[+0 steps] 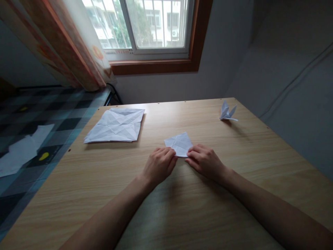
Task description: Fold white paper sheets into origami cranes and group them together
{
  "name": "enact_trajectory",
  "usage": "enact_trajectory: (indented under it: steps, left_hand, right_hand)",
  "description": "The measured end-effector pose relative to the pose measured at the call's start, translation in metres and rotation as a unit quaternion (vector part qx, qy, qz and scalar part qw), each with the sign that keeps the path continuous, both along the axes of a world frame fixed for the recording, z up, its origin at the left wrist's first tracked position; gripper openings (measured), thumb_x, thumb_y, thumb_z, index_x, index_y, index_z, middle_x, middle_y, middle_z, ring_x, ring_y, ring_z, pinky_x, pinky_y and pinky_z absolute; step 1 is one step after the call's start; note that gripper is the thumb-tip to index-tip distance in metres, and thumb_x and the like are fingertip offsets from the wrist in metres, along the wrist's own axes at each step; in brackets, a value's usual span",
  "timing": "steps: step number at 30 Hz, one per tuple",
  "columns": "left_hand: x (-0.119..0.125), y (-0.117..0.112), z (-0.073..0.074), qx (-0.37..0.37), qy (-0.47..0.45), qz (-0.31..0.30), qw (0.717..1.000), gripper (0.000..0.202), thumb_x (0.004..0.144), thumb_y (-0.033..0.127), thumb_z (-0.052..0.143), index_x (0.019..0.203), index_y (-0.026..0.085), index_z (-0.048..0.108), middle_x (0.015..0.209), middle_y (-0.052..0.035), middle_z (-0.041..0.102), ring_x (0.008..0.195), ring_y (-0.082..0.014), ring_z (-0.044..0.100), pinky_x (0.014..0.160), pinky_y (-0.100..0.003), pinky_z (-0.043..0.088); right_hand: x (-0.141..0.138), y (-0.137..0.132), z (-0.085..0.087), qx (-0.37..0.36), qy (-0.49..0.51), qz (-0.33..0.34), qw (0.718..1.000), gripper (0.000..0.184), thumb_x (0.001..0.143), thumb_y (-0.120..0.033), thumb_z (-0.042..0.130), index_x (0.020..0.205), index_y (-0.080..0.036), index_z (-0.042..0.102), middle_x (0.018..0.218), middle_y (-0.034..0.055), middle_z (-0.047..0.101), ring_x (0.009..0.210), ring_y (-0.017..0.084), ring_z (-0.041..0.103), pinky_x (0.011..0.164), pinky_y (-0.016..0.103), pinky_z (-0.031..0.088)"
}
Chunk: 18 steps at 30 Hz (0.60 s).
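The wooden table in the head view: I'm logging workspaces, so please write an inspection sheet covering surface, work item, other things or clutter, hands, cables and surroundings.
Surface: wooden table, light-grained.
Work item: small folded paper, between the hands.
Other things or clutter: creased paper sheets at far left; folded paper figure at far right; white paper off the table, on checked cloth.
Left hand: grips the small folded paper's near left part.
Right hand: grips its near right part.
Cables: one thin cable along the right-hand wall.
Surroundings: window beyond the table; patterned curtain at left.
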<state>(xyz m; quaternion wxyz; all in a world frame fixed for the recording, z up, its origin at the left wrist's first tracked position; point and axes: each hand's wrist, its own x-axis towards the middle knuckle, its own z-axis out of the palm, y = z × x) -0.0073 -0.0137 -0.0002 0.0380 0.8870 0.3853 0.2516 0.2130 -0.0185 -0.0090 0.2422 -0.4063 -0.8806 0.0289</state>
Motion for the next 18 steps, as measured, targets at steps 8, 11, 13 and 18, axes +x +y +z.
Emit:
enact_trajectory:
  steps: [8, 11, 13, 18]
  left_hand:
    - [-0.006, 0.003, -0.006, 0.010, -0.063, 0.036, 0.997, 0.017, 0.095, 0.023, 0.047, 0.096, 0.018, 0.064, 0.080, -0.0065, 0.069, 0.073, -0.0189, 0.064, 0.071, -0.031, 0.050]
    - [-0.006, 0.004, -0.008, 0.002, -0.080, 0.051, 0.996, 0.020, 0.093, 0.020, 0.049, 0.111, 0.018, 0.060, 0.086, -0.0055, 0.069, 0.077, -0.0184, 0.064, 0.072, -0.031, 0.051]
    - [-0.006, 0.005, -0.008, -0.007, -0.074, 0.059, 0.995, 0.026, 0.092, 0.018, 0.051, 0.117, 0.017, 0.057, 0.088, -0.0052, 0.069, 0.079, -0.0186, 0.063, 0.073, -0.031, 0.051]
    - [-0.004, 0.005, -0.006, 0.012, -0.007, 0.072, 0.997, 0.018, 0.091, 0.017, 0.053, 0.106, 0.018, 0.063, 0.097, -0.0074, 0.067, 0.090, -0.0221, 0.060, 0.080, -0.036, 0.051]
  right_hand:
    - [-0.002, 0.000, -0.005, -0.035, 0.061, -0.021, 0.997, 0.018, 0.094, -0.022, 0.052, 0.083, -0.019, 0.066, 0.085, 0.0080, 0.070, 0.083, 0.022, 0.062, 0.076, 0.034, 0.049]
    - [-0.003, -0.001, -0.007, -0.043, 0.089, -0.033, 0.995, 0.017, 0.094, -0.019, 0.050, 0.095, -0.019, 0.066, 0.091, 0.0085, 0.071, 0.086, 0.022, 0.064, 0.077, 0.034, 0.049]
    - [-0.004, -0.001, -0.008, -0.041, 0.100, -0.038, 0.993, 0.019, 0.094, -0.016, 0.049, 0.102, -0.018, 0.066, 0.095, 0.0097, 0.071, 0.089, 0.023, 0.065, 0.080, 0.035, 0.050]
    - [-0.004, 0.002, -0.012, -0.026, 0.077, -0.015, 0.997, 0.020, 0.094, -0.014, 0.050, 0.093, -0.019, 0.069, 0.095, 0.0085, 0.069, 0.091, 0.022, 0.062, 0.082, 0.034, 0.051]
